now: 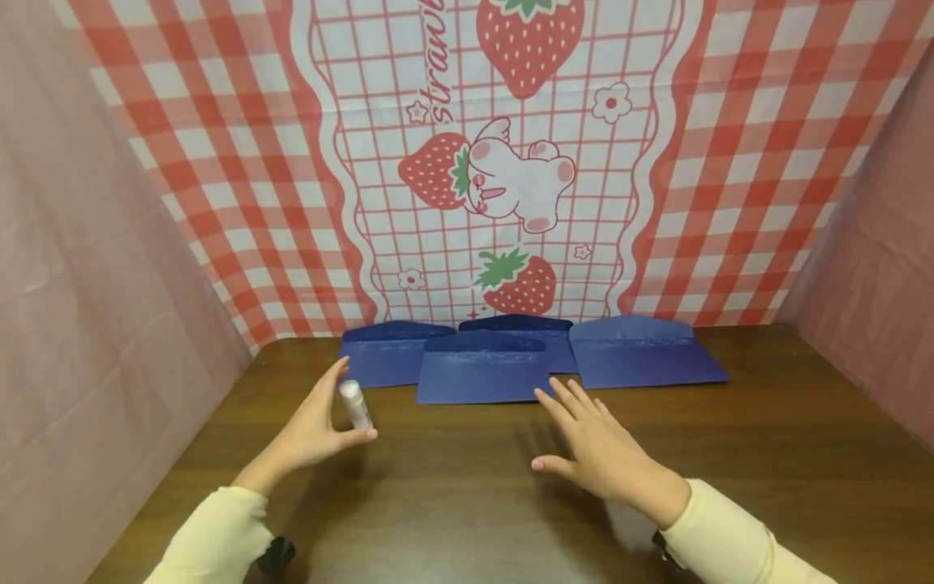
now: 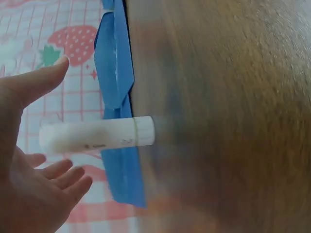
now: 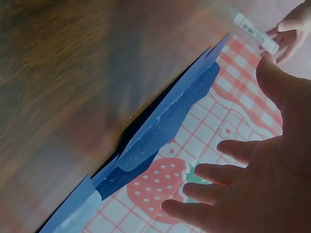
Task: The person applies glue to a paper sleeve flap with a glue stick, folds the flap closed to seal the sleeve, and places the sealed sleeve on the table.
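Observation:
A white glue stick (image 1: 357, 405) stands upright on the table, with small dark print on its side in the left wrist view. Around it, but apart from it in that view, my left hand (image 1: 310, 430) has its thumb and fingers spread. My right hand (image 1: 601, 450) hovers over the table with fingers extended and holds nothing. Its fingertips are nearest to the blue envelope (image 1: 481, 380) at the front. Behind lie more blue envelopes: one at left (image 1: 379, 363), one at right (image 1: 642, 362) and one partly hidden (image 1: 562, 353). Their flaps are raised, with whitish streaks along the folds.
The brown wooden table (image 1: 452, 503) extends toward me. A red-and-white checked cloth (image 1: 766, 162) with strawberries hangs behind the envelopes. Pink cloth (image 1: 109, 243) borders the left side, and another pink cloth (image 1: 876, 284) the right.

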`<state>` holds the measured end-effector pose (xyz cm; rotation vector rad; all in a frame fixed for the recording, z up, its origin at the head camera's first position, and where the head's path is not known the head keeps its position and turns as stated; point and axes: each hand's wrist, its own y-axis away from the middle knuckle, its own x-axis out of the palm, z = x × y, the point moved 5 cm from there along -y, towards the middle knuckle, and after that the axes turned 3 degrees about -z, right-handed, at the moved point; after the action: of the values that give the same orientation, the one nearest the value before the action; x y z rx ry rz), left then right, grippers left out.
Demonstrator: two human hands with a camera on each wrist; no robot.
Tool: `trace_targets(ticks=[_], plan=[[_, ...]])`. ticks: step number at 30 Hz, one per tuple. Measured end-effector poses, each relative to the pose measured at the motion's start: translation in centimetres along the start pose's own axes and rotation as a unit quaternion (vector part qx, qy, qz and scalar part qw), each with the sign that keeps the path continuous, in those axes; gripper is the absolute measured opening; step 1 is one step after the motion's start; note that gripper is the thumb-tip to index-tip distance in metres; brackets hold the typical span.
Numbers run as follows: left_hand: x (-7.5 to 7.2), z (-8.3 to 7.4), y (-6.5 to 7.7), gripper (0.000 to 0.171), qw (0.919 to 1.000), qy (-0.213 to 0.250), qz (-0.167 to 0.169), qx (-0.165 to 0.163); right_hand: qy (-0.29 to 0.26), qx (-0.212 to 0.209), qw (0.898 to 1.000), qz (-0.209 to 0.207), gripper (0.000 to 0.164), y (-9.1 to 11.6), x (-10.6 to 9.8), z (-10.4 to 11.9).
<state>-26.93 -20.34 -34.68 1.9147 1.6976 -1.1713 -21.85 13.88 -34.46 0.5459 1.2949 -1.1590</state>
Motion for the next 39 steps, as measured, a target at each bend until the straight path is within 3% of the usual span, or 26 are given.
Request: trace_targets(ticks=[3, 7, 16, 27, 33, 39], plan=[[0.2, 1.3, -0.2, 0.1, 0.997, 0.054, 0.015, -0.053, 0.0, 0.002, 1.0, 0.006, 0.082, 0.0, 0.0, -0.1], [0.6, 2.6, -0.5, 0.086, 0.9847, 0.123, 0.031, -0.119, -0.003, 0.007, 1.0, 0.011, 0.081, 0.0, 0.1, -0.1], [1.4, 4.3, -0.8, 0.051, 0.9655, 0.19, 0.013, -0.178, -0.017, 0.006, 0.999, 0.034, 0.08, -0.3, 0.7, 0.2], [2.2, 3.9, -1.4, 0.039, 0.9716, 0.176, -0.016, -0.157, -0.018, 0.015, 0.999, 0.044, 0.079, -0.2, 0.6, 0.2], [2.0, 2.1, -1.2, 0.034, 0.9859, 0.104, -0.05, -0.121, -0.014, 0.006, 0.999, 0.034, 0.078, -0.2, 0.6, 0.2], [2.1, -0.2, -1.3, 0.031, 0.9914, 0.08, -0.071, -0.076, -0.023, 0.001, 0.999, 0.026, 0.077, -0.2, 0.5, 0.3]])
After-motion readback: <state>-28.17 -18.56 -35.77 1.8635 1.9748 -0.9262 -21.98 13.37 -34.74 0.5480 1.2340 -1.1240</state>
